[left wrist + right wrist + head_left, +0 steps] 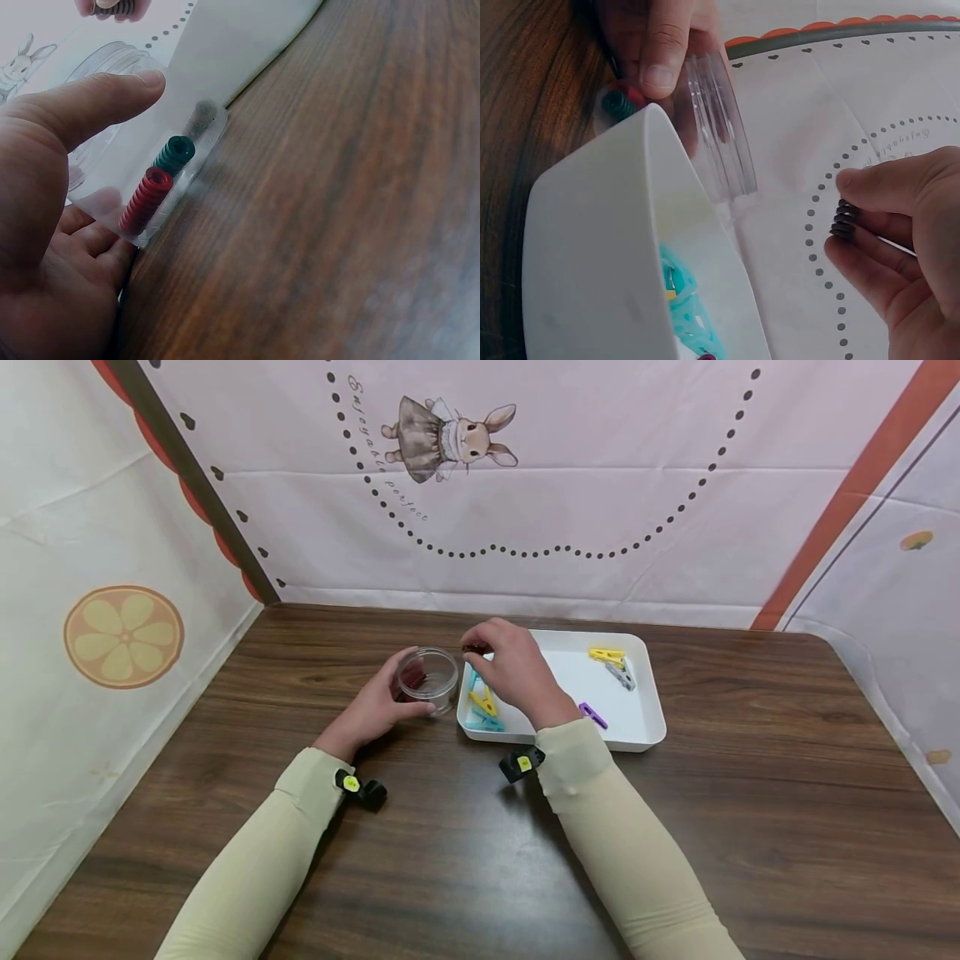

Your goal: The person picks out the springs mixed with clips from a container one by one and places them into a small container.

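Observation:
My left hand (pixel 371 703) grips a clear, round plastic jar (pixel 444 695) from its left side, thumb at the front. Through the wall in the left wrist view show a red coil spring (pixel 145 201), a green coil spring (pixel 174 153) and a blurred greyish shape (pixel 201 118). Between thumb and fingertips my right hand (pixel 517 672) pinches a dark coil spring (pixel 844 220). That hand hovers over the left end of a white tray (pixel 654 727), right of the jar and apart from it.
The tray touches or nearly touches the jar's right side. It holds teal clothespins (pixel 486 722), a yellow clothespin (pixel 484 700), a purple one (pixel 593 716), a grey one (pixel 622 677) and more yellow (pixel 606 655). A printed cloth (pixel 600 502) hangs behind the wooden table (pixel 450 860).

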A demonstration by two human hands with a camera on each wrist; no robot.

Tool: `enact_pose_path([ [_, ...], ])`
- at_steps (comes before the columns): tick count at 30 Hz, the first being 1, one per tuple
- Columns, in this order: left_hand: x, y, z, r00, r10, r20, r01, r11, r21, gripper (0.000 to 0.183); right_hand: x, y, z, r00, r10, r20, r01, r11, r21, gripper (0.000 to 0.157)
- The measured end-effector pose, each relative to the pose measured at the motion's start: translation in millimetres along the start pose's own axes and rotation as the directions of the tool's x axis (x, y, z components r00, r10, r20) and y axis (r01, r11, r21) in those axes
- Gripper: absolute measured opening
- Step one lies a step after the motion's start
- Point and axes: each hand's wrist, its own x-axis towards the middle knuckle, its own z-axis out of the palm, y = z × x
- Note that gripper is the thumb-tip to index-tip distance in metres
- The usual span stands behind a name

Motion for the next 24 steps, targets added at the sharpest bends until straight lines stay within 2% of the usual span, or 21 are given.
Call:
enact_pose_path([
  [9, 1.1, -0.8, 0.5, 1.0, 0.007, -0.001, -0.007, 1.0, -0.003, 0.098, -1, -3, 6.4, 0.997, -0.054, -0.057, 0.055, 0.998, 0.023, 0.015],
  [24, 0.2, 1.4, -0.5, 1.0, 0.001, 0.001, -0.001, 1.0, 0.012, 0.098, -2, -7, 12.7, 0.997, -0.072, -0.029, 0.073, 0.997, 0.031, 0.014],
])
